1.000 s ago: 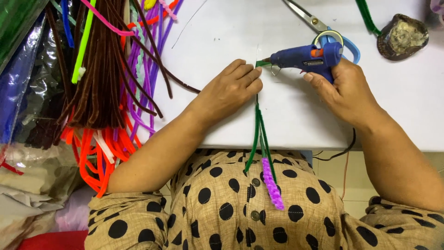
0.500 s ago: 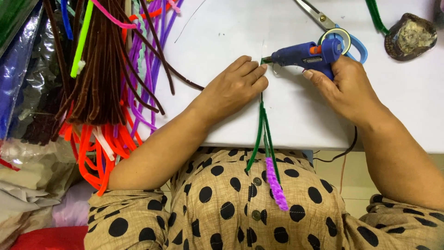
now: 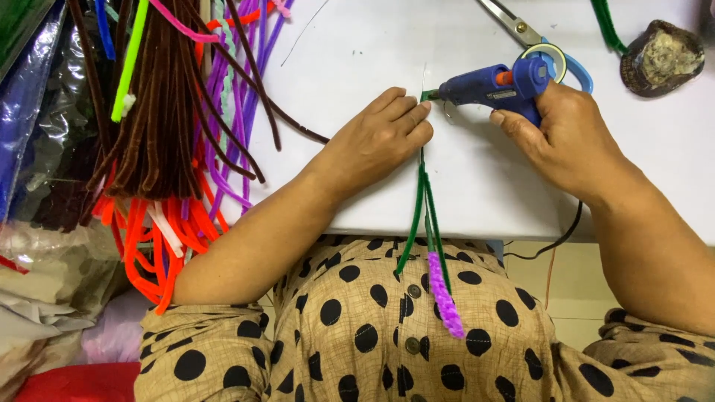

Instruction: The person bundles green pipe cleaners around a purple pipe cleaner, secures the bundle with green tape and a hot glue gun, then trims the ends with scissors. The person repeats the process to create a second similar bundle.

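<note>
My left hand (image 3: pixel 380 134) pinches the top of a bunch of green pipe-cleaner stems (image 3: pixel 419 208) against the white table (image 3: pixel 462 186). The stems hang over the table's front edge, and a purple fuzzy spike (image 3: pixel 445 294) dangles from them over my spotted dress. My right hand (image 3: pixel 570 141) grips a blue glue gun (image 3: pixel 495 85), its nozzle touching the stem tops just beside my left fingertips.
A heap of brown, purple, orange and lime pipe cleaners (image 3: pixel 171 126) covers the table's left side. Scissors (image 3: pixel 532 37) with blue handles lie behind the glue gun. A dark stone-like lump (image 3: pixel 663 56) sits at the far right. The gun's black cord (image 3: pixel 555 242) drops off the front edge.
Both hands and the glue gun have stayed together at the stem tops. The hanging stems and purple spike swung slightly to the right.
</note>
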